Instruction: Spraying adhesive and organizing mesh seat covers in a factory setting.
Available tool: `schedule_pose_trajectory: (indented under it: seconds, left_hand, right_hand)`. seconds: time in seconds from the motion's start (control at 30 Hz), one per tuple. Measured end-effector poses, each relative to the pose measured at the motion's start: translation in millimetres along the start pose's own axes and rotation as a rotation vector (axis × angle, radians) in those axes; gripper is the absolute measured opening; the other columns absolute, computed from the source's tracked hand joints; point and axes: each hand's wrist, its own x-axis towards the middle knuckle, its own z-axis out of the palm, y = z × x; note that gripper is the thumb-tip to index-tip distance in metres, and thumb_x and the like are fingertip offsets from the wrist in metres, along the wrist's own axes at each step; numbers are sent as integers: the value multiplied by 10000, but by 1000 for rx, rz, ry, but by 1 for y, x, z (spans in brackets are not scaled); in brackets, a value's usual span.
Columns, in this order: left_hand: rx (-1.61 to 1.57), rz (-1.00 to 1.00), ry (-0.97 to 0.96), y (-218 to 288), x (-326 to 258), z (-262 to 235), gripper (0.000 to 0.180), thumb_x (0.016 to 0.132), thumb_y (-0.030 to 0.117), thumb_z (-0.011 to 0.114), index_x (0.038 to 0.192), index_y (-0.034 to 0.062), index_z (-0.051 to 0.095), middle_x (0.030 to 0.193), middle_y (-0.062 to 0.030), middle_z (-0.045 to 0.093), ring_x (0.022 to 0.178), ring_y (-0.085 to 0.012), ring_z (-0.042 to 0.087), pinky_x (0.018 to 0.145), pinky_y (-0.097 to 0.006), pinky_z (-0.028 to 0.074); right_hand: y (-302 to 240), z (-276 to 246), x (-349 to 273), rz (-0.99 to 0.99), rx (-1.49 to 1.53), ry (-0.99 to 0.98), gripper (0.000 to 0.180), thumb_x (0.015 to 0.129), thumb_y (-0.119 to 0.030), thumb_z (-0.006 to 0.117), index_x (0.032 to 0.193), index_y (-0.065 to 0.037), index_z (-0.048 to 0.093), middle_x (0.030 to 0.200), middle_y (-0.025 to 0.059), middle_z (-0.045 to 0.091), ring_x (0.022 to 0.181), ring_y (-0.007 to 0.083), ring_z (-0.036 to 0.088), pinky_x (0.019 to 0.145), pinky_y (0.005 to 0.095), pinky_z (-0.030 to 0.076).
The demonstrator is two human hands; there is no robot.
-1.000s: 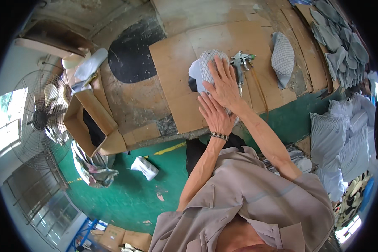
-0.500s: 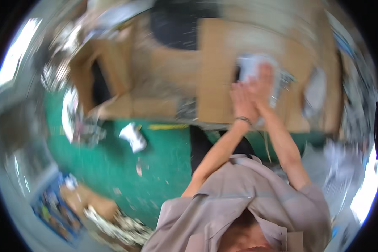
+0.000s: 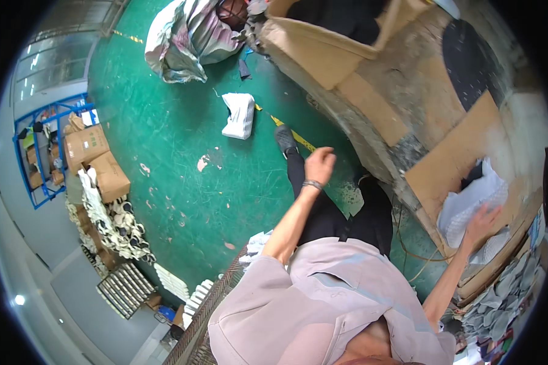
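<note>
My left hand (image 3: 320, 165) hangs over the green floor in front of my legs, its fingers loosely curled with nothing visible in them. A band circles that wrist. My right hand (image 3: 482, 225) lies with fingers stretched out on a stack of white mesh fabric pieces (image 3: 466, 204). The stack rests on a cardboard sheet (image 3: 435, 170) on the worktable, with something black at its far edge. Another white piece (image 3: 492, 244) lies close to my right wrist. On the floor beyond my left hand sits a white fabric bundle (image 3: 240, 115).
A cardboard box (image 3: 323, 58) with black material stands on the table, near a black oval pad (image 3: 472, 61). A large filled sack (image 3: 192, 42) is on the floor. Cartons (image 3: 108, 176) and a blue rack (image 3: 39, 152) stand left; grey scraps (image 3: 499, 298) pile up right.
My view has swung left, showing more floor. My left hand has come off the white stack and out over the floor; my right hand remains on the stack.
</note>
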Motion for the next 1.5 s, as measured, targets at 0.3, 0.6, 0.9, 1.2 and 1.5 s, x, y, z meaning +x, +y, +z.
schedule_pose_trajectory:
  seconds: [0.3,0.6,0.9,1.2,1.5]
  left_hand:
    - [554,-676,56,-333,221,-199,663,776,279,771,1346,86,493,1277,-199,559,1166,-362,555,1001,-444,460]
    - [815,-513,137,-507,405,-286,1296,577,555,871,1533,14,184,1557,-257,251,1467,-388,198,1133,-609,246]
    - [923,-459,-11,-609,471,-304,913,605,432,886,1272,10,428,1047,-184,632,983,-369,642,880,-482,510]
    - [393,-426,-57,-480,357,-333,500,653,366,835,913,-40,700,905,-227,711,832,-331,695,778,-405,542]
    - [-537,-318,80,-107,145,-293,440,666,138,827,1014,-94,690,936,-136,718,831,-223,685,799,-325,539]
  right_hand:
    - [-434,80,-33,-260,219,-343,684,956,-275,612,1492,35,319,1561,236,294,1448,380,277,1179,444,230]
    - [-524,207,-64,-197,-56,-225,1018,884,-504,658,1541,51,114,1600,289,77,1495,405,79,1207,494,101]
    - [-585,245,-65,-283,-151,-147,1070,889,-428,689,1526,68,-14,1571,306,44,1458,425,122,1190,512,114]
    - [-536,239,-77,-280,-111,-99,1133,842,-535,693,1529,80,35,1579,333,0,1474,462,28,1184,554,62]
    - [-531,124,-49,-242,131,-326,1084,753,-579,733,1520,19,255,1589,275,172,1485,405,150,1181,556,108]
